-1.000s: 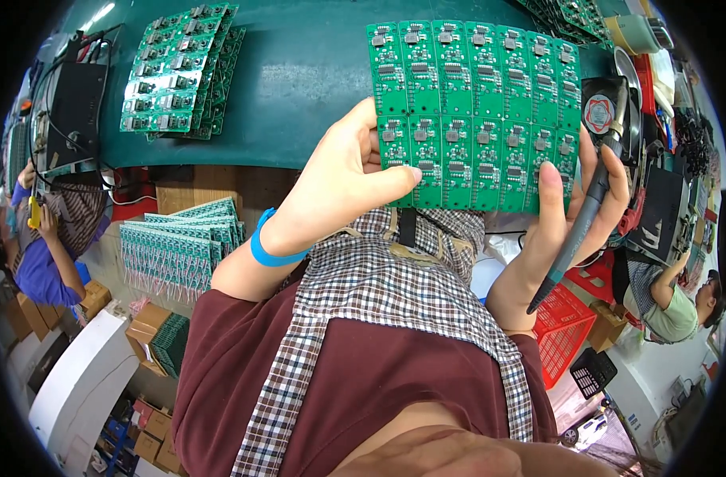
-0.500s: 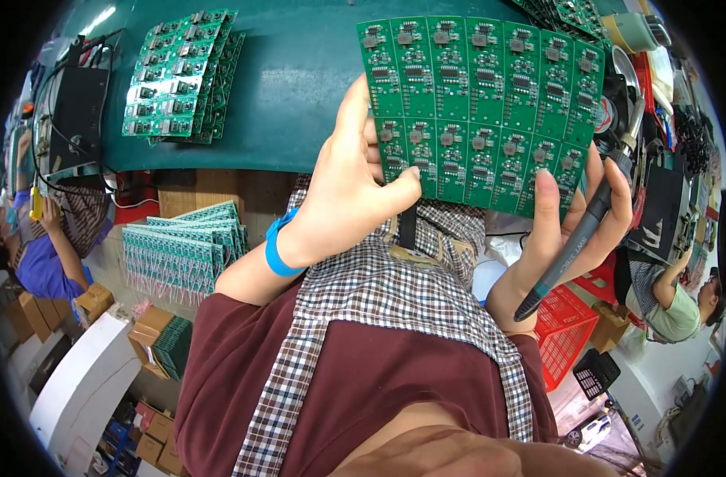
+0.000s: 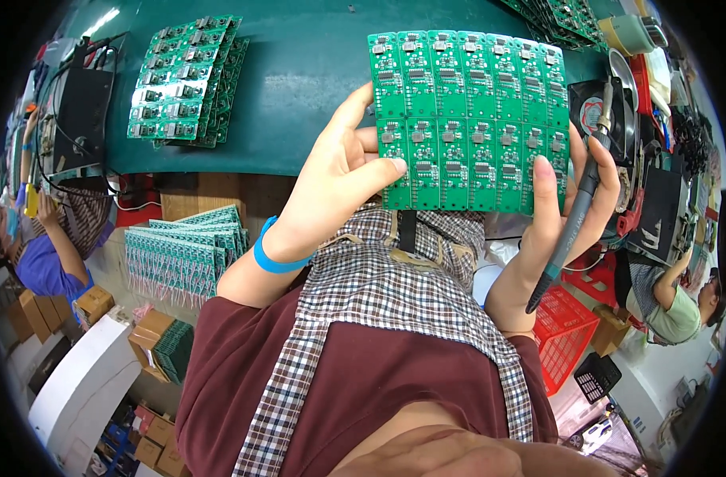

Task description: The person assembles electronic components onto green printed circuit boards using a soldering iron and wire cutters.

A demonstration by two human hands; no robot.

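Between my two hands is a green circuit board panel [image 3: 468, 119], its component side up, with two rows of repeated small boards. My left hand [image 3: 343, 163] grips its left edge, thumb on top and fingers behind; a blue band circles the wrist. On the opposite edge, my right hand [image 3: 558, 211] pinches the lower right corner with its thumb on top. A soldering iron [image 3: 574, 222] with a dark grip also lies in my right hand, passing between the fingers, its metal tip pointing away from me. The panel is held above the near edge of the green table.
Stacked board panels [image 3: 184, 79] stand on the green table [image 3: 299, 87] at the left, with more panels [image 3: 566, 20] at the far right. Wired boards [image 3: 184, 250] lie below left. A black box [image 3: 78, 119], a red crate [image 3: 566, 334] and two co-workers at the sides are visible.
The panel has shifted slightly left at its right side and now sits more level and square to me. My right hand and the soldering iron turned with it; both hands keep their hold.
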